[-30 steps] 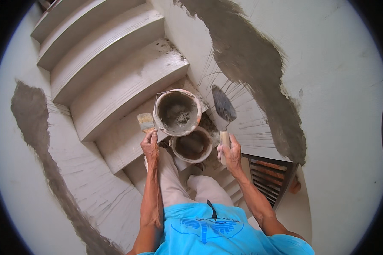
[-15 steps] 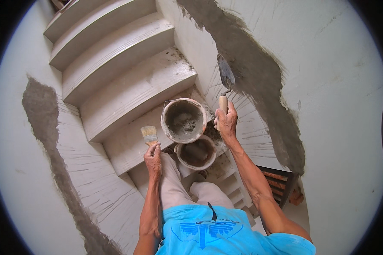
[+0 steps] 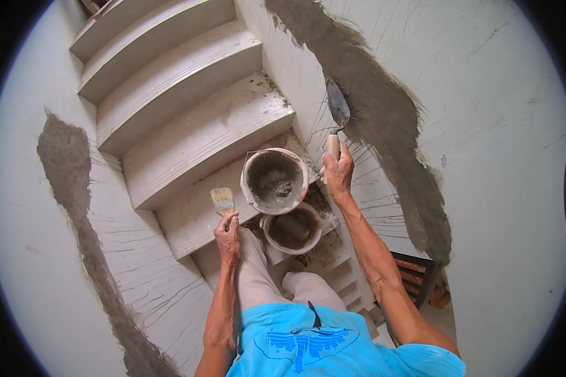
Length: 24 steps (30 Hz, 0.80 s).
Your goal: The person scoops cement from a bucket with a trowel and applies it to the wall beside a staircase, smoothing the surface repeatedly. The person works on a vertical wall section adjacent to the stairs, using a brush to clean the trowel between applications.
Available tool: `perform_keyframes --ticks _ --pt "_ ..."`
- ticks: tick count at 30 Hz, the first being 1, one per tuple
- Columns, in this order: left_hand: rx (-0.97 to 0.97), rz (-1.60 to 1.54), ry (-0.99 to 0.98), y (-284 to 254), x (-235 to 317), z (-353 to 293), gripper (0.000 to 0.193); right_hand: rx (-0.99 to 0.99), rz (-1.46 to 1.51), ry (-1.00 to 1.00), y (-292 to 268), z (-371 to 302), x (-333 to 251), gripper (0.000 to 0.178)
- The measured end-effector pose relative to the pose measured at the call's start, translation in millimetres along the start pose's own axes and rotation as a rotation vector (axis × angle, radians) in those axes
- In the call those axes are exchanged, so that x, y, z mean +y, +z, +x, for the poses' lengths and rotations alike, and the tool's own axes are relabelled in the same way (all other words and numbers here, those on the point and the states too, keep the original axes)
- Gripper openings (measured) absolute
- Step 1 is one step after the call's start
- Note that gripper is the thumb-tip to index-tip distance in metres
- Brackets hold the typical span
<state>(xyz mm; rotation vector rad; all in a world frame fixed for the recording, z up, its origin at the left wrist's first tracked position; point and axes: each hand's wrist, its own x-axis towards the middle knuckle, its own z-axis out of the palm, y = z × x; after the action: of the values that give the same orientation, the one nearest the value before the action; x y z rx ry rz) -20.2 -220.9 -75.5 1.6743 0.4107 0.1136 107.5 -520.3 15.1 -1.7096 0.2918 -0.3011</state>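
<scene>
My right hand point(image 3: 338, 173) is wrapped round the wooden handle of a trowel point(image 3: 338, 103). The trowel's grey blade lies over the left edge of a broad dark mortar patch point(image 3: 383, 119) on the right wall; whether it touches the wall I cannot tell. In my left hand point(image 3: 227, 237) is a wide paintbrush point(image 3: 222, 200), bristles up, held over a pale stair tread. Between my hands stands a bucket point(image 3: 248, 190) with grey mortar inside. Just nearer to me is a second bucket point(image 3: 317, 242) holding dark, watery contents.
Pale stairs point(image 3: 195, 119) rise toward the far left, their treads speckled with mortar. Another rough mortar strip point(image 3: 75, 182) runs down the left wall, with drips beside it. A dark railing point(image 3: 415, 276) stands at the lower right, above lower steps point(image 3: 346, 276) behind me.
The trowel has shifted slightly to the right, its blade turned a little. My left hand with the paintbrush stays nearly in place; the whole view has drifted slightly.
</scene>
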Motion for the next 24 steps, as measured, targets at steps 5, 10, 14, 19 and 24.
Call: perform_keyframes --ticks 5,10,14,19,24 --pt "0.002 0.045 -0.017 -5 -2 1 0.024 0.069 0.055 0.066 1 -20 -15 0.015" --pt "0.005 -0.023 -0.018 -6 -7 5 0.026 0.080 0.069 0.015 4 -33 -7 0.025" --pt "-0.008 -0.016 -0.017 0 -5 6 0.025 0.069 -0.013 0.026 1 -13 -2 0.025" --pt "0.009 0.018 -0.006 -6 -1 5 0.026 0.077 0.071 0.084 -5 -35 -6 0.020" --pt "0.001 0.015 -0.059 -9 -7 10 0.028 0.079 0.090 0.093 -5 -60 0 0.028"
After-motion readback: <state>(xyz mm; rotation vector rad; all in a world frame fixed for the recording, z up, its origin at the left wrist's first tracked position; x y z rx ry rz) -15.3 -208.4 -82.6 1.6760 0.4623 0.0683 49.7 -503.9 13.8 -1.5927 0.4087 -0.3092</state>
